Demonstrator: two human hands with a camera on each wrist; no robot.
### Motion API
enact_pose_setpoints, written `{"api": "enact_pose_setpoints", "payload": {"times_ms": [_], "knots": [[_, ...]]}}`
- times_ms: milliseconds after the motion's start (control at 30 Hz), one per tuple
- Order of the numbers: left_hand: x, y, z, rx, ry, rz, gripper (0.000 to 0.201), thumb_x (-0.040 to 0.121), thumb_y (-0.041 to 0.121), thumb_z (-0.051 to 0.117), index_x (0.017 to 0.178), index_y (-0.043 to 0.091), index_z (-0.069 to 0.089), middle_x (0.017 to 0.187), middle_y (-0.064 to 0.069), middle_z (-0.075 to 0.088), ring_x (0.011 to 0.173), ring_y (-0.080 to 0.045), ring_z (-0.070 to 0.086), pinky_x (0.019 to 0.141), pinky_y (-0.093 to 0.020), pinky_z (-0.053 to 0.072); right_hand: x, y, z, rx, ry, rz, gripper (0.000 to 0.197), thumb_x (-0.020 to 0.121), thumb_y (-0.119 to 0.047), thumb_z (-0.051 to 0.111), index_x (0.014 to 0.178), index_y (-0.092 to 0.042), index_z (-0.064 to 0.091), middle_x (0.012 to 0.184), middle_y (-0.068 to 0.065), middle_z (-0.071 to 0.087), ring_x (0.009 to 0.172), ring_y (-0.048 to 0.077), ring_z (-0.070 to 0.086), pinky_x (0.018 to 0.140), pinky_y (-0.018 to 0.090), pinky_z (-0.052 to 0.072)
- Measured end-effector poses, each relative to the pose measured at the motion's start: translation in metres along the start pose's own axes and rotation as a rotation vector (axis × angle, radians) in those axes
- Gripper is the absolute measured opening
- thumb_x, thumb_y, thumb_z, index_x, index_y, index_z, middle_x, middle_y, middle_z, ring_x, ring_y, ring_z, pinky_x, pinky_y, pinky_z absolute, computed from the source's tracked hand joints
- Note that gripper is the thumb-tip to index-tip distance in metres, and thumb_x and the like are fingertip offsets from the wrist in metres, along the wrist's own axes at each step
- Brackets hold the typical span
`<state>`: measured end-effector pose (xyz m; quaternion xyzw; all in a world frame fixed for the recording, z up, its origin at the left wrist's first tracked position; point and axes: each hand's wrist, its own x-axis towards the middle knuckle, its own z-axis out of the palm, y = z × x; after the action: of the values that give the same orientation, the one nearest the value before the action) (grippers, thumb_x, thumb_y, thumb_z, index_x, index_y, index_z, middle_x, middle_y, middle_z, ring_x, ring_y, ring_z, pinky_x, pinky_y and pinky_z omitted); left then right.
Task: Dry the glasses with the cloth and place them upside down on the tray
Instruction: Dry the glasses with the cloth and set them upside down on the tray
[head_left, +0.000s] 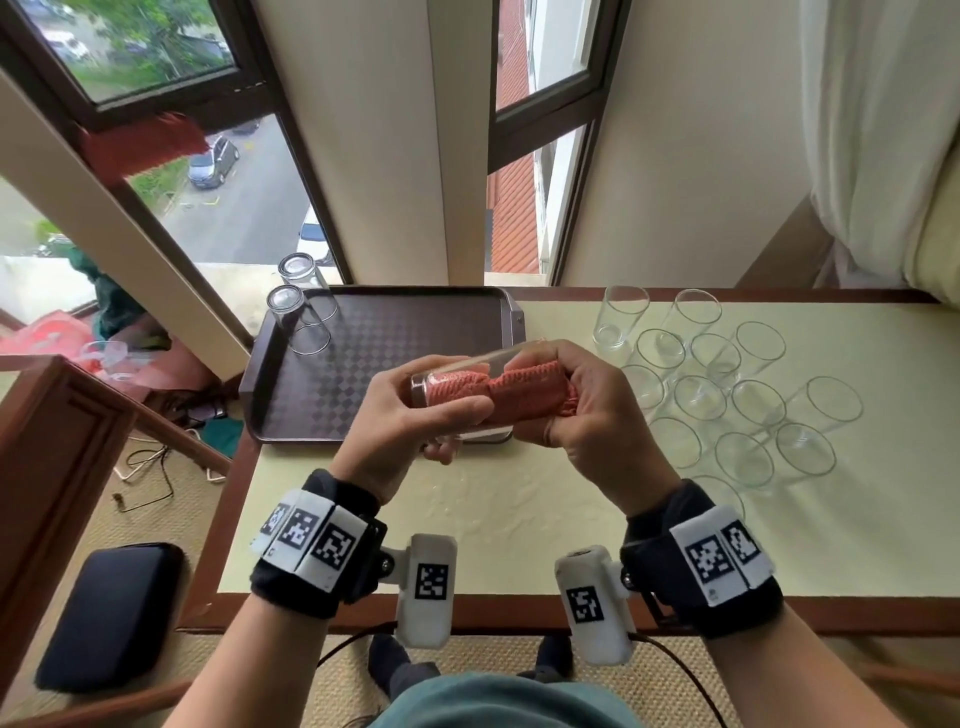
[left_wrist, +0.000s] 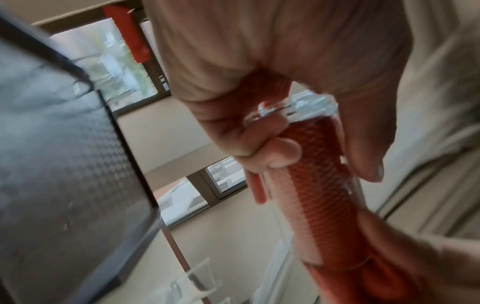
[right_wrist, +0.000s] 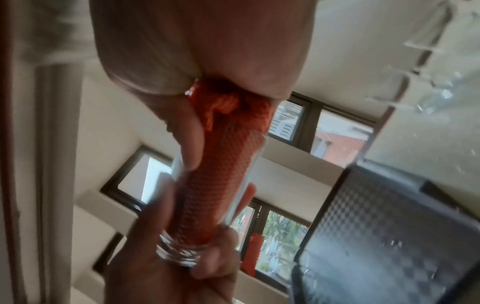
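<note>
Gripping the glass (head_left: 470, 382) sideways above the table's (head_left: 519, 519) near edge, left hand (head_left: 400, 415) curls round its base; right hand (head_left: 597, 415) clutches the orange cloth (head_left: 530, 395) stuffed inside. 2 glasses (head_left: 298, 317) stand inverted on the tray's (head_left: 395, 364) far-left corner.

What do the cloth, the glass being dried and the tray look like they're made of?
Cloth: looks like knitted or waffle-weave cotton, matte orange-red, ribbed texture visible.
Glass: clear glass, glossy; the cloth shows through its wall, and its base looks thick.
Tray: probably moulded plastic, dark brown, with a checkered textured surface and raised rim.
</note>
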<state>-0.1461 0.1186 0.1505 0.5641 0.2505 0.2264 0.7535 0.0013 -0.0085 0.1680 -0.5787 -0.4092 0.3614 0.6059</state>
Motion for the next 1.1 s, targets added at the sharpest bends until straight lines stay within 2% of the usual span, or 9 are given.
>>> {"api": "enact_pose_setpoints", "payload": {"times_ms": [100, 200, 333, 467, 600, 733, 867, 967, 1100], "knots": [[-0.003, 0.007, -0.004, 0.204, -0.016, 0.177, 0.066, 0.054, 0.027, 0.092, 0.114, 0.013, 0.069, 0.098, -0.006, 0.076, 0.071, -0.016, 0.072, 0.062, -0.022, 0.058, 0.002, -0.002, 0.000, 0.103, -0.008, 0.041, 0.046, 0.058, 0.008, 0.073, 0.099, -0.010, 0.062, 0.090, 0.000, 0.068, 0.081, 0.005, 0.066, 0.070, 0.020, 0.053], [-0.003, 0.011, -0.004, 0.375, -0.058, 0.298, 0.071, 0.058, 0.023, 0.097, 0.122, 0.017, 0.065, 0.114, -0.003, 0.073, 0.097, -0.018, 0.073, 0.082, -0.024, 0.058, 0.006, -0.002, -0.002, 0.152, 0.013, 0.062, 0.048, 0.055, 0.012, 0.071, 0.098, -0.008, 0.063, 0.090, 0.005, 0.066, 0.079, 0.006, 0.066, 0.066, 0.019, 0.054], [0.001, 0.017, -0.003, 0.205, -0.089, 0.191, 0.079, 0.052, 0.040, 0.097, 0.120, 0.015, 0.065, 0.110, -0.006, 0.073, 0.087, -0.015, 0.073, 0.073, -0.021, 0.057, 0.007, -0.005, 0.000, 0.068, 0.024, 0.029, 0.053, 0.069, 0.034, 0.058, 0.099, -0.009, 0.062, 0.094, 0.005, 0.065, 0.082, 0.006, 0.068, 0.066, 0.023, 0.058], [0.001, 0.017, -0.005, 0.045, -0.069, 0.046, 0.078, 0.044, 0.044, 0.097, 0.113, 0.020, 0.070, 0.098, -0.003, 0.075, 0.066, -0.012, 0.067, 0.051, -0.018, 0.053, 0.007, -0.006, 0.000, -0.053, -0.005, -0.045, 0.058, 0.069, 0.033, 0.059, 0.098, -0.016, 0.061, 0.094, -0.001, 0.065, 0.087, 0.005, 0.067, 0.069, 0.027, 0.060], [-0.004, 0.016, -0.005, 0.190, -0.030, 0.206, 0.078, 0.049, 0.052, 0.094, 0.117, 0.025, 0.069, 0.112, -0.001, 0.074, 0.089, -0.019, 0.074, 0.071, -0.023, 0.059, 0.007, -0.009, 0.001, -0.031, -0.015, -0.029, 0.041, 0.073, 0.013, 0.075, 0.103, -0.012, 0.061, 0.091, 0.000, 0.066, 0.083, 0.006, 0.068, 0.074, 0.022, 0.057], [-0.002, 0.011, -0.005, 0.393, -0.051, 0.356, 0.068, 0.060, 0.034, 0.090, 0.123, 0.029, 0.065, 0.117, 0.003, 0.073, 0.102, -0.017, 0.072, 0.087, -0.030, 0.058, 0.010, -0.007, 0.000, 0.098, 0.055, -0.004, 0.033, 0.065, -0.001, 0.075, 0.095, -0.010, 0.065, 0.081, -0.003, 0.069, 0.077, 0.012, 0.068, 0.069, 0.023, 0.057], [0.001, 0.014, -0.006, 0.107, -0.065, 0.106, 0.083, 0.050, 0.045, 0.095, 0.123, 0.023, 0.064, 0.108, -0.004, 0.074, 0.087, -0.020, 0.072, 0.069, -0.025, 0.058, 0.011, -0.003, 0.001, 0.052, 0.081, -0.060, 0.038, 0.067, 0.016, 0.074, 0.092, -0.012, 0.066, 0.080, -0.005, 0.070, 0.077, 0.008, 0.068, 0.067, 0.022, 0.056], [0.002, 0.009, -0.006, 0.046, -0.024, 0.011, 0.075, 0.046, 0.048, 0.095, 0.111, 0.020, 0.070, 0.091, -0.006, 0.074, 0.071, -0.024, 0.063, 0.053, -0.021, 0.054, 0.012, 0.001, 0.005, -0.061, 0.091, -0.102, 0.036, 0.061, 0.007, 0.073, 0.088, -0.016, 0.065, 0.080, -0.007, 0.068, 0.078, 0.008, 0.069, 0.065, 0.023, 0.058], [-0.003, 0.004, -0.008, 0.205, 0.044, 0.183, 0.068, 0.050, 0.031, 0.095, 0.112, 0.020, 0.070, 0.101, -0.002, 0.077, 0.081, -0.017, 0.073, 0.069, -0.022, 0.058, 0.012, 0.005, 0.008, 0.020, 0.040, -0.029, 0.037, 0.062, 0.011, 0.072, 0.092, -0.010, 0.064, 0.080, -0.004, 0.066, 0.073, 0.003, 0.065, 0.064, 0.020, 0.055]]}}
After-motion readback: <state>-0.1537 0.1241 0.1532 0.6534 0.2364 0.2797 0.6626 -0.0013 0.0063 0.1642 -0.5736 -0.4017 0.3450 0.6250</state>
